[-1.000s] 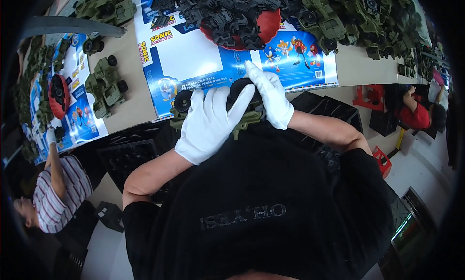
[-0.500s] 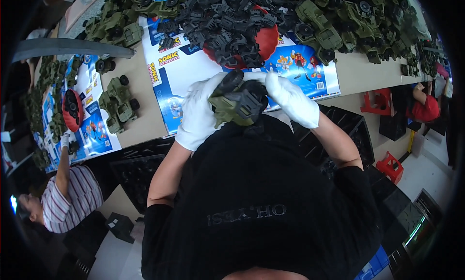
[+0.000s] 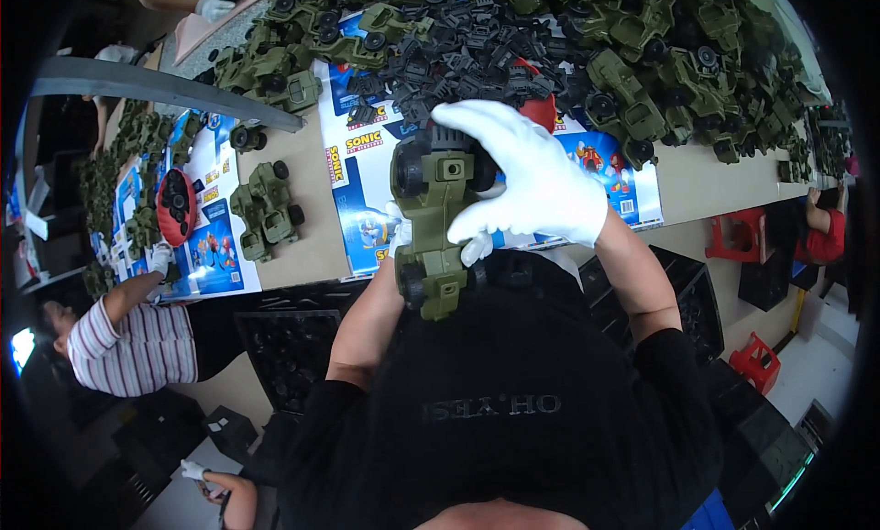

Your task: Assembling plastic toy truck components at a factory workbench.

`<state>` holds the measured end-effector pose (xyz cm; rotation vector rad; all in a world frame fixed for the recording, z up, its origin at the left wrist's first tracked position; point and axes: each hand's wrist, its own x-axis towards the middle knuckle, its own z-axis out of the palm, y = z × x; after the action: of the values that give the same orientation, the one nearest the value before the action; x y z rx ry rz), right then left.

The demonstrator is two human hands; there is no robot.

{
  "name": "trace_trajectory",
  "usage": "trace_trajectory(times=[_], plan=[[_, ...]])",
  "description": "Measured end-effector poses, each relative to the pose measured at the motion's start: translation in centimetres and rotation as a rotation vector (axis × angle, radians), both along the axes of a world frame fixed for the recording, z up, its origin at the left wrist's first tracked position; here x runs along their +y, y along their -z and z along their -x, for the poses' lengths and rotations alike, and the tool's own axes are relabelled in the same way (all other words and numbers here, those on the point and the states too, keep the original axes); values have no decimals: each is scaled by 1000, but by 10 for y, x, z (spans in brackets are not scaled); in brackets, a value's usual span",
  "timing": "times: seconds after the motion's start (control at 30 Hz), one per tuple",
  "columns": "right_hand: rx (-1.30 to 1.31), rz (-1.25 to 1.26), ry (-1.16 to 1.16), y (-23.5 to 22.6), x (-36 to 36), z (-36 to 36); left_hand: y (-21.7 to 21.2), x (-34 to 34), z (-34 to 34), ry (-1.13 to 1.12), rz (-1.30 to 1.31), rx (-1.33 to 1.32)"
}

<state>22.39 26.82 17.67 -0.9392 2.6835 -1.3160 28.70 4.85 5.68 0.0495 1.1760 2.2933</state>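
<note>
An olive-green toy jeep (image 3: pixel 438 223) with black wheels is upright in front of my chest, its underside facing me. My left hand (image 3: pixel 401 234), in a white glove, is mostly hidden behind the jeep and holds it; fingertips show at its right edge. My gloved right hand (image 3: pixel 550 182) is curved around the upper end, fingers over the dark grey front part (image 3: pixel 451 138) and thumb against the jeep's side. Just beyond, a heap of dark grey plastic parts (image 3: pixel 486 58) spills over a red bowl (image 3: pixel 541 115).
Piles of green toy jeeps (image 3: pixel 632 81) lie right and left on the table. One jeep (image 3: pixel 266 211) stands apart at left. A grey metal bar (image 3: pixel 174 87) crosses the upper left. A co-worker in a striped shirt (image 3: pixel 137 342) works at left. Black crates (image 3: pixel 289 356) stand below the table edge.
The jeep has turned from tilted to upright, its underside now toward me. My left hand has gone behind it, and my right hand has opened wider around its upper end.
</note>
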Motion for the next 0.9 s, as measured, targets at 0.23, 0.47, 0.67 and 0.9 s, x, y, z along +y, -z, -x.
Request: trace_trajectory(times=[0.23, 0.47, 0.67, 0.9], plan=[[-166, -50, 24, -5, 2, -6, -5, 22, -8, -106, -23, -146], [-59, -28, 139, -3, 12, -25, -14, 54, -32, -190, -22, -308], [-146, 116, 316, 26, 52, -32, -5, 47, 17, -21, -177, -379], [-413, 242, 576, 51, 102, -67, -45, 174, 63, -80, 185, -53]])
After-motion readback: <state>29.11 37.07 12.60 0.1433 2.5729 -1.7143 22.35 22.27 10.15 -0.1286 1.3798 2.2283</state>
